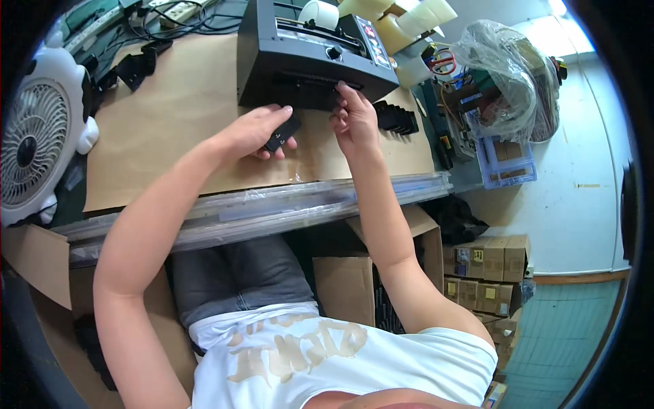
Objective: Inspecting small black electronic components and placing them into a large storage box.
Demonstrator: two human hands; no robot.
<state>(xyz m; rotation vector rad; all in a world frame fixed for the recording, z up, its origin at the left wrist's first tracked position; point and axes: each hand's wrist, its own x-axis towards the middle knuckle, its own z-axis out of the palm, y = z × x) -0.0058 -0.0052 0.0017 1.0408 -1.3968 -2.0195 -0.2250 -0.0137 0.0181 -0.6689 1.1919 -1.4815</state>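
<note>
A small black rectangular part (pixel 283 132) is gripped in my left hand (pixel 257 129), just in front of the machine. My right hand (pixel 357 123) reaches up to the front slot of a dark grey tape dispenser (pixel 262 58), its thumb and finger pinched together at the slot's right end. Whatever is between those fingertips is too small to make out. On top of the dispenser sits a white roll (pixel 319 13), and a knob and a control panel are beside it. To the right of my right hand lies a row of black parts (pixel 396 118) lined up close together.
Brown paper (pixel 163 136) covers the table, with a plastic-wrapped front edge (pixel 272 211). A white fan (pixel 41 129) stands left, near loose black parts (pixel 133 69) and cables. Tape rolls (pixel 412 71), red-handled scissors (pixel 443 61) and a blue crate (pixel 504 163) are right. Open cardboard boxes (pixel 340 286) stand below.
</note>
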